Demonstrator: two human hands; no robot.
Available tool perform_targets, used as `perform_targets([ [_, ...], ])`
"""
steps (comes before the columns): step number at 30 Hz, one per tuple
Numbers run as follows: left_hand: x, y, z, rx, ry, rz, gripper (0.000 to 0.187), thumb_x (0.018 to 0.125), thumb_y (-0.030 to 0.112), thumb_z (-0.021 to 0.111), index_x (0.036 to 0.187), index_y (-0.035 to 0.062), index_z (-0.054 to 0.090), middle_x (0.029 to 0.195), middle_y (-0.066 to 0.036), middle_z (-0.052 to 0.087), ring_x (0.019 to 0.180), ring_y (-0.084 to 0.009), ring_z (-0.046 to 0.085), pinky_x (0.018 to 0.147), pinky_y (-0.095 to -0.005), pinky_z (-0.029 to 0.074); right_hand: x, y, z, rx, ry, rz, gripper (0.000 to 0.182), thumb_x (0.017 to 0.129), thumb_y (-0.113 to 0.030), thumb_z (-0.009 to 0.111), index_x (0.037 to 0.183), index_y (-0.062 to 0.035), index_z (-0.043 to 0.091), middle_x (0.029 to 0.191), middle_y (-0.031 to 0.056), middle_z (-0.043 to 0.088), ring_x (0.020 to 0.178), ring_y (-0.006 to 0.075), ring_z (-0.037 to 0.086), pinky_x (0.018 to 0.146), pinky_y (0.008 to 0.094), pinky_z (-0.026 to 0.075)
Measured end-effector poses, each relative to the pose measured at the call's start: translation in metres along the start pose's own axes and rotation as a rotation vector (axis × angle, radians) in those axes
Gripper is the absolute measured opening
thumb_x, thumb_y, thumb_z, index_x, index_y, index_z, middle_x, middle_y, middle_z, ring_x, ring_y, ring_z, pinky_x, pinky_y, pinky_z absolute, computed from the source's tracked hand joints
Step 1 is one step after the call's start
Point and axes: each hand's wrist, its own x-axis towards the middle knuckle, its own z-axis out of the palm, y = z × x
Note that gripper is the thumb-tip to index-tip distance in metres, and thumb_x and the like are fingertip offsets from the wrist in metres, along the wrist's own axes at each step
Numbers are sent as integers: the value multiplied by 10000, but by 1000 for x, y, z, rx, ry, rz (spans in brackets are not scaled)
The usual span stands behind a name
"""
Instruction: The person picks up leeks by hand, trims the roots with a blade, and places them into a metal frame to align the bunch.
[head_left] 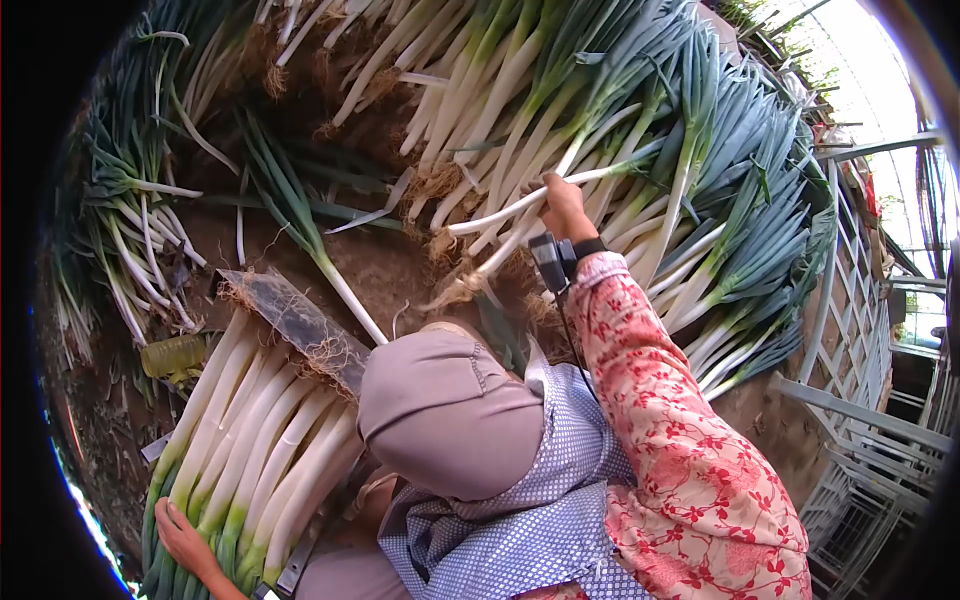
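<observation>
Where leeks (600, 110) heap on bare soil (390, 265), white metal railing (850, 300) beside.

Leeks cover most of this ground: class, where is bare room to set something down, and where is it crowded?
Bare soil lies between the big leek heap and the trimmed white bundle. A single leek crosses it. The heap around the right hand is crowded; the left hand rests on the bundle.

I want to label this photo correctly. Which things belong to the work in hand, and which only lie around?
In hand: right hand grips one leek; left hand rests on cleaned leeks.
Lying about: leek pile, yellow bottle, metal racks.
</observation>
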Motion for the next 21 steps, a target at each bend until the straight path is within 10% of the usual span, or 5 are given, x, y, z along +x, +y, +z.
perform_targets([
  [10,-1,2,4,34,60,35,301,956,266,441,1117,31,542,1090,-149,591,1025,-321,539,886,-411,396,-229,-109,101,330,-565,-118,210,860,-44,474,978,95,371,823,161,501,693,329,603,682,517,584],
  [16,5,2,10,63,45,37,317,957,325,412,1130,91,539,1113,-106,598,1023,-294,549,864,-399,406,-323,-167,51,207,-907,-177,179,863,-35,476,933,119,420,771,189,546,647,366,624,642,512,581],
  [21,18,-3,19,112,33,46,336,957,359,388,1125,108,537,1086,-125,609,988,-321,565,824,-429,420,-399,-196,-17,-182,-774,-372,199,861,-72,536,875,120,490,750,173,586,689,331,658,647,418,590],
])
